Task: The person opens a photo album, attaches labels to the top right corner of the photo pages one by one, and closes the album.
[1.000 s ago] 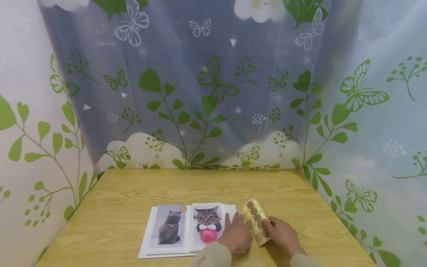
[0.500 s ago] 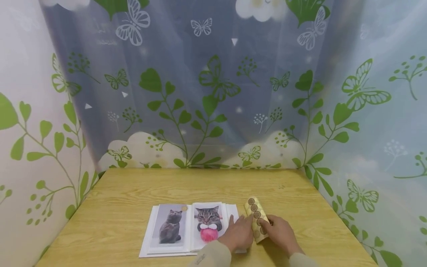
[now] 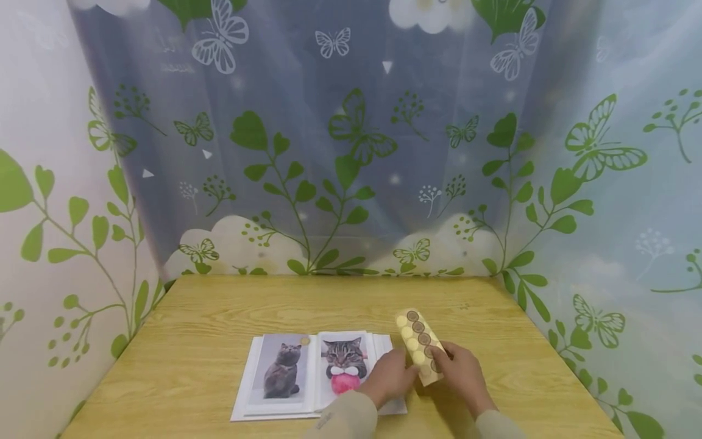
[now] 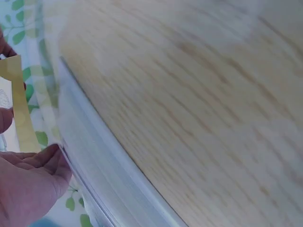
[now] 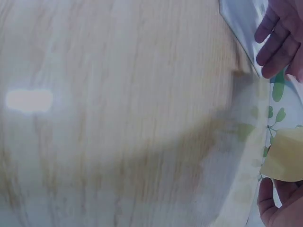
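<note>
My right hand [image 3: 465, 373] pinches the lower right edge of a sheet of round stickers [image 3: 415, 341], thumb on its face, with gold and brown rows showing. The curved sheet [image 5: 284, 156] appears above the right fingers in the right wrist view. Over the right page of an open photo album [image 3: 239, 405], my left hand [image 3: 390, 375] has its fingers loosely bent and grips nothing; its thumb is close to the sheet's left edge. A grey cat photo [image 3: 281, 369] with a round gold sticker [image 3: 304, 341] fills the left page. A tabby cat photo [image 3: 342, 353] lies on the right.
The wood-grain table [image 3: 307, 305] extends behind and to both sides of the album. A curtain [image 3: 351, 183] printed with leaves and butterflies encloses the table at the back and sides.
The sticker sheet has tilted up and moved slightly away from me in the right hand. My left hand has drawn its fingers back from the sheet and bent them.
</note>
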### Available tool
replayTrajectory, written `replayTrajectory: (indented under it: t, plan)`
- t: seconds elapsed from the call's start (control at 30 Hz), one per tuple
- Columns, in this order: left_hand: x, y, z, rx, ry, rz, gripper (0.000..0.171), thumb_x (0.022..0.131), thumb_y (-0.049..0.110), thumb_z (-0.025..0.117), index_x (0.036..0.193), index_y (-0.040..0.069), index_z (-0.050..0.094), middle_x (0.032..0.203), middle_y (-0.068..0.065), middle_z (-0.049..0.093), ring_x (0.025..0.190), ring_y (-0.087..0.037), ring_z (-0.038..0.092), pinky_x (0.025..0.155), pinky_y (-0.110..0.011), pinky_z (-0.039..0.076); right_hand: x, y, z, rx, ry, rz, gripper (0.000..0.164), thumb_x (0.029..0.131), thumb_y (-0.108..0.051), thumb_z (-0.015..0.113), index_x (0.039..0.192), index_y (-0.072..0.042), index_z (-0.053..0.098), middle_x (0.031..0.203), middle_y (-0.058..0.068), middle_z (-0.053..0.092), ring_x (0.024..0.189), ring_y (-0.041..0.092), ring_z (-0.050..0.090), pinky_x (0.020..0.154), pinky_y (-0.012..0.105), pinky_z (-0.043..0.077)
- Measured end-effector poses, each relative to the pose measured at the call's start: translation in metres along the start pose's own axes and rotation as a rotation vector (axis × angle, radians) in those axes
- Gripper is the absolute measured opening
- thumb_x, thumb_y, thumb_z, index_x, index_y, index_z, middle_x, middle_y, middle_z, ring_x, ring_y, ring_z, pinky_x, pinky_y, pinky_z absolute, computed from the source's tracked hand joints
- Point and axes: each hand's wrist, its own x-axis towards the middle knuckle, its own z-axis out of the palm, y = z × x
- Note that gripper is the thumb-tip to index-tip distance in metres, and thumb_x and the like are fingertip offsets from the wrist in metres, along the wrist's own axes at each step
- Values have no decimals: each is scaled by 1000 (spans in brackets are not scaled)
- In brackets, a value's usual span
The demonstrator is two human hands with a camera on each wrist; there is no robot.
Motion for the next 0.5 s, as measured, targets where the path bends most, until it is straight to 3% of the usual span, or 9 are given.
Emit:
replayTrajectory:
  t: [0.2, 0.37, 0.5]
  plan:
    - [0, 0, -6, -218, 29, 0, 23, 95, 21, 60, 105, 2, 67, 73, 1, 59, 64, -13, 52, 56, -29, 47, 2, -3, -1, -3, 19, 17, 43, 101, -33, 57, 122, 3, 65, 97, 6, 71, 88, 20, 61, 79, 44, 52]
    - [1, 2, -9, -376, 57, -49, 17, 95, 21, 63, 91, 6, 69, 69, 3, 60, 61, -9, 50, 53, -25, 44, 2, -4, 0, -2, 21, 18, 43, 101, -32, 57, 123, 4, 65, 100, 9, 71, 90, 21, 62, 82, 46, 51]
    - [2, 3, -9, -484, 56, -85, 16, 95, 18, 65, 88, 5, 69, 73, -4, 67, 64, -12, 58, 56, -23, 47, 2, -4, 0, 24, 3, 12, 43, 100, -31, 58, 124, 5, 64, 97, 7, 71, 87, 19, 62, 78, 42, 52]
